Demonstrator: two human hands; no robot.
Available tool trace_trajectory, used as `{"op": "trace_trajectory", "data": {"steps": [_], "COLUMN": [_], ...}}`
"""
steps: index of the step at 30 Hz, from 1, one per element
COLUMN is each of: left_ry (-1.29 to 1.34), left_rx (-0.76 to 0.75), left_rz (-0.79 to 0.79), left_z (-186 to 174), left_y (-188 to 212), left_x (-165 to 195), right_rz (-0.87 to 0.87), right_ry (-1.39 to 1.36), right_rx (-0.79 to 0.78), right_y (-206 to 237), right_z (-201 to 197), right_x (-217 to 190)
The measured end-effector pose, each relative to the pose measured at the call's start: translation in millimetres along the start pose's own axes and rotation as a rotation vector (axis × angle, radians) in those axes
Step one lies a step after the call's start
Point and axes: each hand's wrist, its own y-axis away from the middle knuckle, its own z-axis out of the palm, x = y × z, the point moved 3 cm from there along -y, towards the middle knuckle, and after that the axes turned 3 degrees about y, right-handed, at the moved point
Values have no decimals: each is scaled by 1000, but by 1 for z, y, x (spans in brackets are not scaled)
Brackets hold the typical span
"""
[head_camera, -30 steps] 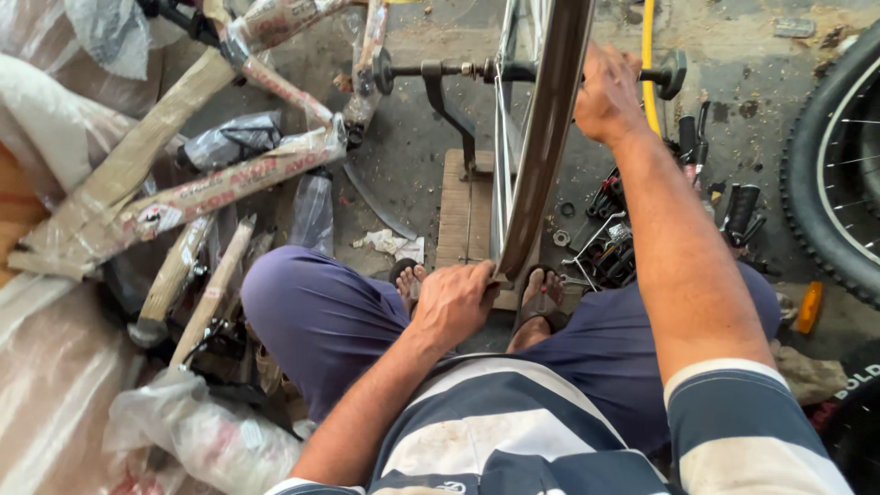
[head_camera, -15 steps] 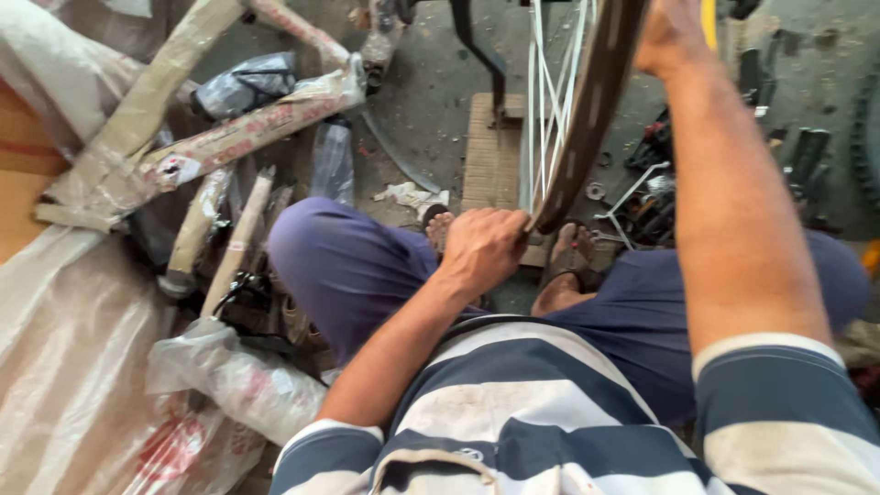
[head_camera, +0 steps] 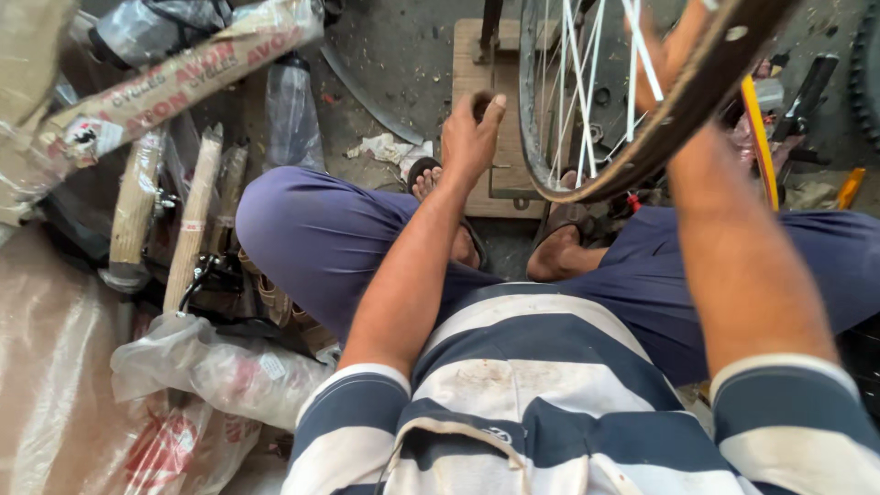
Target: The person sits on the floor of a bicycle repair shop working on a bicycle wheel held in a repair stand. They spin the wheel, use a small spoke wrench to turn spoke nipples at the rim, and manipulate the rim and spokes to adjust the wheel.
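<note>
Two hands worked a bicycle wheel (head_camera: 587,137): right hand (head_camera: 674,55) behind the spokes, grip unclear; left hand (head_camera: 469,137) curled closed beside the rim.

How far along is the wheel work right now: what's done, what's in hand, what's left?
Done: the bicycle wheel has its spokes laced into the rim, and it stands on edge over the wooden board. In hand: the right hand grips the rim from behind the spokes; the left hand is closed beside the rim, whether on something I cannot tell. Left: the rim is bare, with no tyre on it.
</note>
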Motion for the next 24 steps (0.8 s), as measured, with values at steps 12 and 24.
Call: {"op": "trace_trajectory", "data": {"steps": [12,24], "left_ry": [140,-69], "left_rx": [-191,-62], "left_rz": [-416,-158], "left_z": [32,9], "left_y": [5,16], "left_x": [-26,-8], "right_rz": [1027,888], "right_ry": [-863,-711], "right_rx": [-572,-418], "right_y": [125,125], "right_z": [89,51], "right_x": [-14,-5]}}
